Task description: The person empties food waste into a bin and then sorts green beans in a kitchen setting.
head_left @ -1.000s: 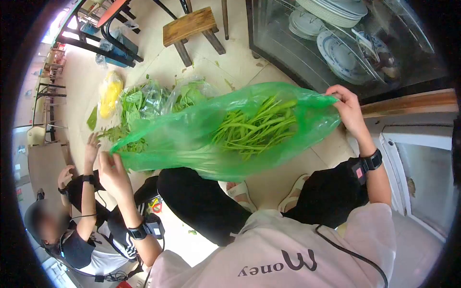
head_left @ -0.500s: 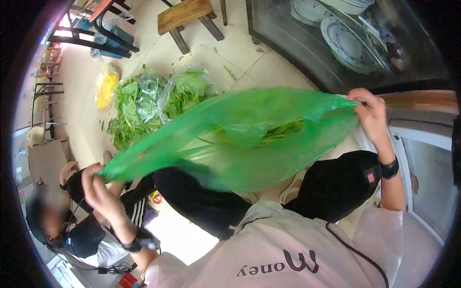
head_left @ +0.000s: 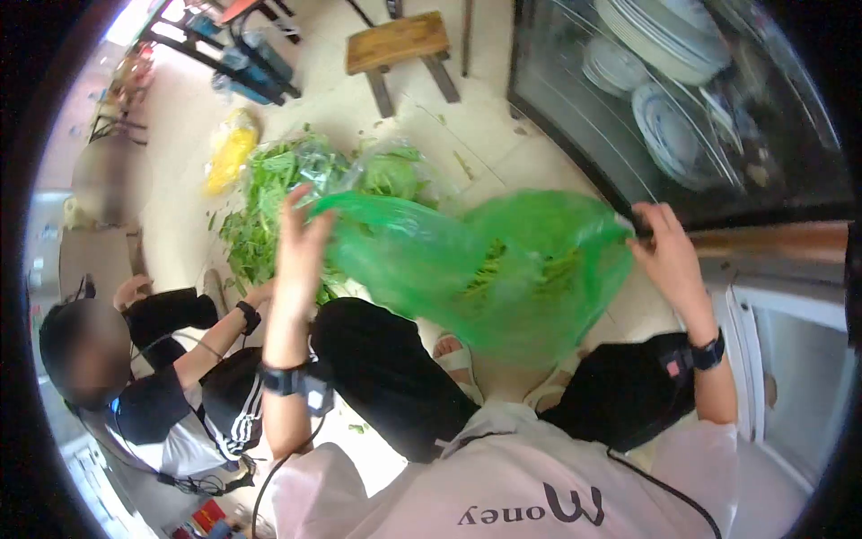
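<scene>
Two hands on one bag here. Far left, another person crouches on the floor, one hand by the pile of greens there, with a yellow bag just beyond it. Next over, the left hand is up with fingers closed on the left end of the green bag, pinching the plastic near its corner. From that grip the bag stretches rightward and sags below both hands, hanging over the black-trousered knees and sandalled feet. Long green stems sit inside, toward the right half, nearer the other grip. The right hand holds the bag's right edge, fingers curled shut around the plastic, up against the cabinet front. Behind that glass is a stack of plates. A wooden stool stands on the tiles up top.
</scene>
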### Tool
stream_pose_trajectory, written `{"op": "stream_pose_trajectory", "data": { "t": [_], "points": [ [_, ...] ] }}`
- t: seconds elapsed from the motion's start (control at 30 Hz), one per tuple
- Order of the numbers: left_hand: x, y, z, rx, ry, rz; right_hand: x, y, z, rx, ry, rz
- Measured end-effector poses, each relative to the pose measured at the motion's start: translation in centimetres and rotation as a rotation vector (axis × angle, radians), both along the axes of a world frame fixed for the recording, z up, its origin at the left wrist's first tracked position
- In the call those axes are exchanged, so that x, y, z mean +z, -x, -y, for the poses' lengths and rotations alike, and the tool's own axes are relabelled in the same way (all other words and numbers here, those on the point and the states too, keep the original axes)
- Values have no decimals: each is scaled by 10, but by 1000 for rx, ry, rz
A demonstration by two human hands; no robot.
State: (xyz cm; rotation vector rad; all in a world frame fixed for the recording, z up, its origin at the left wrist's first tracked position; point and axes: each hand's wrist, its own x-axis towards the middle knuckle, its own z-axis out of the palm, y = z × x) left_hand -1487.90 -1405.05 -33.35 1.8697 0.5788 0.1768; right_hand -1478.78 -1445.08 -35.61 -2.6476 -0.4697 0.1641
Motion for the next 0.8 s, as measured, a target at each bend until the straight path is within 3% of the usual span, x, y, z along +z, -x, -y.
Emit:
{"op": "stream_pose_trajectory", "data": {
  "t": [0.07,0.13,0.17,0.3,0.37,0.47,0.53,0.57,0.67,0.8],
  "points": [
    [-38,-15,-1,-79,-723,231,-2,6,-22,72,-22,-31],
    [-5,-27,42,-4,-1013,230,-23,11,-34,239,-99,-50],
    [-2,-31,58,-79,-1024,317,-36,13,-39,323,-81,-100],
    [-31,-37,126,-659,-490,290,-97,25,-47,476,165,-242],
    [-78,-41,150,-922,-541,118,-149,30,-22,431,107,-470],
    [-160,-38,181,-1199,-718,-306,-167,35,1,380,438,-613],
    [-177,-29,190,-1407,-868,-533,-186,26,16,304,599,-603],
    [-179,-22,192,-1447,-899,-519,-181,31,18,258,686,-603],
    [-171,-18,200,-1532,-888,-626,-161,28,10,179,899,-312],
    [-168,-15,210,-1568,-1092,-619,-136,22,-1,2,701,-268]
  ]
}}
